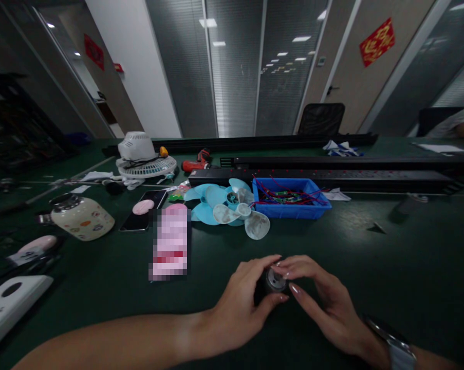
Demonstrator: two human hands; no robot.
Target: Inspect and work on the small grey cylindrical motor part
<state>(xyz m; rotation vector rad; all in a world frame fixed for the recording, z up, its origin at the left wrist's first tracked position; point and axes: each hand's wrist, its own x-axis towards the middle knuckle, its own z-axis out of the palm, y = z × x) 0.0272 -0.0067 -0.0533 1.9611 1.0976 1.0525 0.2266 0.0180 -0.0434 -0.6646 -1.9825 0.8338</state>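
A small dark metal cylinder, possibly a motor (276, 281), stands on the green tabletop with its round end facing up. My left hand (244, 295) wraps around its left side, fingers behind and thumb in front. From the right, my right hand (328, 303) reaches over with bent fingertips at the top of the cylinder and the thumb close to its right edge. The fingertips partly cover the top, so its details are hard to make out. Beyond the hands lie a greyish fan blade (242, 209) and light blue fan blades (206, 205).
A blue bin (293, 208) holds circuit boards and red wires. Further left are a phone (133, 222), a cream kettle (83, 220), a white fan (139, 154), a red power drill (195, 164) and a white power strip (14, 308). Long black rails (332, 179) cross behind.
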